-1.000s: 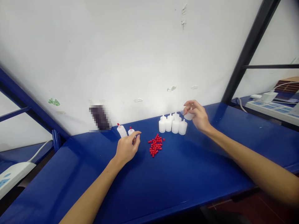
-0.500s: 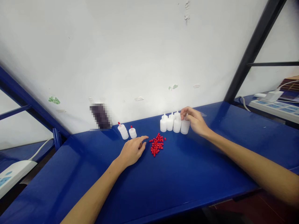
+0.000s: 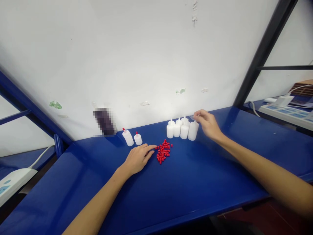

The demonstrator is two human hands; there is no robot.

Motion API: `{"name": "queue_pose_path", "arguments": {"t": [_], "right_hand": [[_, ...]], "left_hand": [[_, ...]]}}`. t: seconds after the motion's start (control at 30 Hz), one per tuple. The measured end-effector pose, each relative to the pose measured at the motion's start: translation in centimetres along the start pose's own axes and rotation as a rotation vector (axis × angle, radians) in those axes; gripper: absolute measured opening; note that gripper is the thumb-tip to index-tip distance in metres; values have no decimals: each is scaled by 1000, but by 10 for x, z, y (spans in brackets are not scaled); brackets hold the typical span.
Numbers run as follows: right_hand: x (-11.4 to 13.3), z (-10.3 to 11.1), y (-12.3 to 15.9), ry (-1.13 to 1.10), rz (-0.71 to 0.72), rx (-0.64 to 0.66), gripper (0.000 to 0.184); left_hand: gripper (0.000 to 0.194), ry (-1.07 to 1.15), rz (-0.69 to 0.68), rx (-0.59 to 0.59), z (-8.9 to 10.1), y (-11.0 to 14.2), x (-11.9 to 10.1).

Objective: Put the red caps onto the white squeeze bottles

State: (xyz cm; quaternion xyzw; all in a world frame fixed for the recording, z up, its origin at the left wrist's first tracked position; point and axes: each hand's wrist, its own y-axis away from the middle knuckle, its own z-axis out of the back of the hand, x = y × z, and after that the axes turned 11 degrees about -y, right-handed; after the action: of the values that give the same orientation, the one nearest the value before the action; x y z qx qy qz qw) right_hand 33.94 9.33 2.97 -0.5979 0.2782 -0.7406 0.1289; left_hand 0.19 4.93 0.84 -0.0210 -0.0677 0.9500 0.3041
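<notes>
Wall point(image 3: 146, 58) behind, white and painted. Below it, the desk point(image 3: 195, 182), smooth and blue. White plastic power strips, two: one at far left point(image 3: 18, 184), one at far right point(image 3: 283, 112).

Two bare hands. Right hand point(image 3: 209, 125) at the top of the tall white plastic bottle point(image 3: 193, 131); grip narrow, though cannot tell whether the fingertips touch its nozzle. Left hand point(image 3: 138, 159) low over the desk, index finger stretched to the near edge of the caps; grip fairly wide, holding nothing visible.

Handling, my judgement: light fingertips at the upright bottle, lifted straight away so it does not tip into its neighbours; left index and thumb best on one cap at the rim of the heap, pinched by its sides, the rest undisturbed.

White bottle cluster point(image 3: 176, 131), right of centre: four bodies in front, three nozzle tips behind; overlap prevents a sure total. Left, two red-topped white bottles point(image 3: 138, 140), standing apart; the farther-left shape may hide another.

Small red cylindrical caps point(image 3: 163, 152), plastic-looking, heaped between both bottle groups: dozens, too crowded for exact count. Fitted caps visible: two.
</notes>
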Motion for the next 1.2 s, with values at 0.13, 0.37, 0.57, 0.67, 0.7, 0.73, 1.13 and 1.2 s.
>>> {"name": "queue_pose_path", "arguments": {"t": [0.13,0.37,0.57,0.67,0.7,0.73,1.13,1.2], "right_hand": [[-7,-12,8,-19,-2,35,15],[-1,-24,26,-185,-11,98,6],[33,-45,63,-342,-9,364,12],[46,-53,76,-398,-47,547,17],[48,-55,79,-414,-88,606,18],[50,-57,81,-434,-135,658,19],[63,-78,100,-497,-263,778,26],[67,-83,98,-382,-204,743,21]], "left_hand": [[39,10,1,-10,0,0,0],[39,17,-22,-28,1,1,0],[35,31,-23,-50,0,2,1],[34,40,-33,-53,-1,1,1],[33,43,-34,-51,-1,1,1],[33,48,-30,-49,-1,0,1],[21,227,90,-144,-1,-3,-7],[18,357,89,-232,4,-1,-13]]}}
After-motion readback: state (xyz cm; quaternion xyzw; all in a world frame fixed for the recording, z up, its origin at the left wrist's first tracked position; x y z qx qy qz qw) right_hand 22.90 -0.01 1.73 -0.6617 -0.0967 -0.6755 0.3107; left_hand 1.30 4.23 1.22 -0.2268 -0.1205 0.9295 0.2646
